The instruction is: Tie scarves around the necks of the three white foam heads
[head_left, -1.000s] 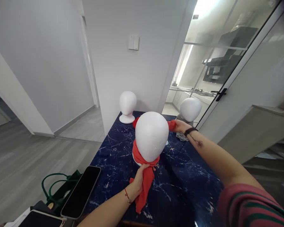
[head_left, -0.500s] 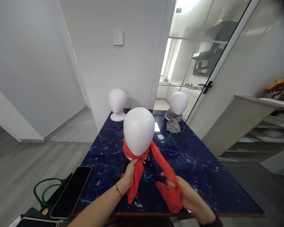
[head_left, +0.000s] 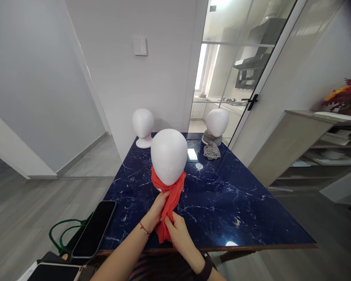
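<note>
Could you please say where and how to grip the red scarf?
Grip the red scarf by its front length below the nearest white head, probably from the near side of the table: that part runs toward that side as a narrow strip, while the upper part wraps round under the head. Left hand and right hand both hold it there.

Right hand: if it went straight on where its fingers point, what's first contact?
The red fabric scarf, which the right hand holds at its fingertips. Just beyond, probably the left hand, though depth is unclear from this one view.
</note>
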The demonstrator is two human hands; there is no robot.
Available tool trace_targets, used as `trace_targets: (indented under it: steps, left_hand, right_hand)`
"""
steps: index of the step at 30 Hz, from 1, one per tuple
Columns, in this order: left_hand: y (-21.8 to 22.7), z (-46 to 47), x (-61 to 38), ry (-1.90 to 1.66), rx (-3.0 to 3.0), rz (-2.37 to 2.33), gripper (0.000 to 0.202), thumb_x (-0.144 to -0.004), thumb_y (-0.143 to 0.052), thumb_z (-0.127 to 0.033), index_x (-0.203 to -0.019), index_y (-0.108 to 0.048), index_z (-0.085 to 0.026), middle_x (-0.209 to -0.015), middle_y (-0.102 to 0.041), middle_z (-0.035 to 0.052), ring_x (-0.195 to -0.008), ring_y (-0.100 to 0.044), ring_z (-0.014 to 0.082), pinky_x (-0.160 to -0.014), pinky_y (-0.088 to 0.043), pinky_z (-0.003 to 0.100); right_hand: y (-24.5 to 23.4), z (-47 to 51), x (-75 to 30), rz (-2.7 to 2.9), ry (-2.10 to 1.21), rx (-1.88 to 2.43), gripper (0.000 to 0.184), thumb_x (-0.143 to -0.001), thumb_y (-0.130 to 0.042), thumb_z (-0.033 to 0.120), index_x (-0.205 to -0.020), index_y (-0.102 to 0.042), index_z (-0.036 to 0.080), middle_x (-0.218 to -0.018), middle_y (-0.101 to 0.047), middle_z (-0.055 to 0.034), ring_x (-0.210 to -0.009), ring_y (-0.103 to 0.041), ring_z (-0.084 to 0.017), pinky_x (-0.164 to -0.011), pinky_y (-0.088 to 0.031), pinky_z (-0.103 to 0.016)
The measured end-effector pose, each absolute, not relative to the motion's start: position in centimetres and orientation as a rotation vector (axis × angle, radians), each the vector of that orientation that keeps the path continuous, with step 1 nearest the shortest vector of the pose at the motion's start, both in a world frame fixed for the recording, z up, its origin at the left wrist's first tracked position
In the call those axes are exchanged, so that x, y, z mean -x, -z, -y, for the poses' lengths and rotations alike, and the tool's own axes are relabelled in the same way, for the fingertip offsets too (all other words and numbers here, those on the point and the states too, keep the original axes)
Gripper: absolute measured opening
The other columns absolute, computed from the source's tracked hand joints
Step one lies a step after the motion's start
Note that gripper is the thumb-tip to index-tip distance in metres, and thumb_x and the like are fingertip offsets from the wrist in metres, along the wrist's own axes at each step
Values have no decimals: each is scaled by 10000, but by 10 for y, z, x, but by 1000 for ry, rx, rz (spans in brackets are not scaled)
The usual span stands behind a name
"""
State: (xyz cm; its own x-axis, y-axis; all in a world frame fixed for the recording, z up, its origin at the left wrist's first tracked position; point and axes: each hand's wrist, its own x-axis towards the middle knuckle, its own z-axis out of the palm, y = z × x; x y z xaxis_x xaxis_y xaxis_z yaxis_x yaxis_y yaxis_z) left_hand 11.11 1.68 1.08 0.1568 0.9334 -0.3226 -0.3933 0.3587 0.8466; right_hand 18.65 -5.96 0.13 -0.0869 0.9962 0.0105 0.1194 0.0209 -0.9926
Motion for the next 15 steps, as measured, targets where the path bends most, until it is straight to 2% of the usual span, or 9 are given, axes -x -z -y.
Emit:
trace_targets:
  steps: [4,6,8,10,11,13,15]
  left_hand:
    - [-16,3,-89,-1071,-1063,-1164,231,-696,-591,-212,-913,-628,-143,-820,-673,35,-679,-578,144,-643,-438,245]
    - [-17,13,-77,-1015,-1343,-1349,161,-720,-586,-266,-801,-644,-140,-770,-671,47,-688,-581,168,-650,-425,259]
    - [-21,21,-68,-938,-1531,-1481,205,-745,-570,-331,-692,-637,-145,-677,-654,47,-637,-570,177,-621,-409,265]
    - [-26,28,-62,-940,-1518,-1500,259,-751,-573,-388,-664,-624,-149,-624,-636,40,-596,-567,176,-597,-409,263]
    - [-29,32,-61,-968,-1446,-1453,276,-745,-586,-415,-683,-622,-148,-621,-636,38,-591,-571,174,-594,-419,260]
    - [-34,38,-62,-1029,-1241,-1287,325,-738,-604,-465,-754,-623,-141,-643,-648,42,-588,-581,166,-598,-445,258]
    - [-39,45,-65,-1050,-1060,-1136,382,-747,-596,-502,-840,-626,-133,-689,-664,56,-581,-585,156,-602,-467,265]
  right_hand:
    - [-1,60,-193,1347,-1142,1280,274,-865,-425,341,-762,-571,133,-697,-576,-20,-626,-465,-130,-588,-391,-235]
    - [-1,61,-195,1361,-1108,1281,272,-874,-408,326,-797,-591,140,-731,-597,-31,-658,-501,-146,-613,-413,-246]
    - [-1,60,-196,1377,-1023,1260,263,-882,-402,315,-893,-617,163,-853,-626,-55,-782,-553,-177,-712,-441,-272]
    - [0,58,-198,1393,-916,1249,264,-886,-401,304,-990,-620,198,-988,-623,-75,-942,-555,-204,-838,-426,-308]
    - [0,57,-199,1403,-884,1261,266,-888,-396,299,-990,-622,205,-999,-623,-82,-959,-554,-209,-857,-419,-322]
    - [1,53,-199,1434,-905,1307,266,-891,-385,301,-870,-628,196,-863,-638,-78,-811,-575,-201,-773,-436,-325]
    - [0,47,-198,1436,-1015,1311,249,-872,-425,309,-736,-595,187,-699,-619,-45,-627,-539,-166,-646,-426,-295]
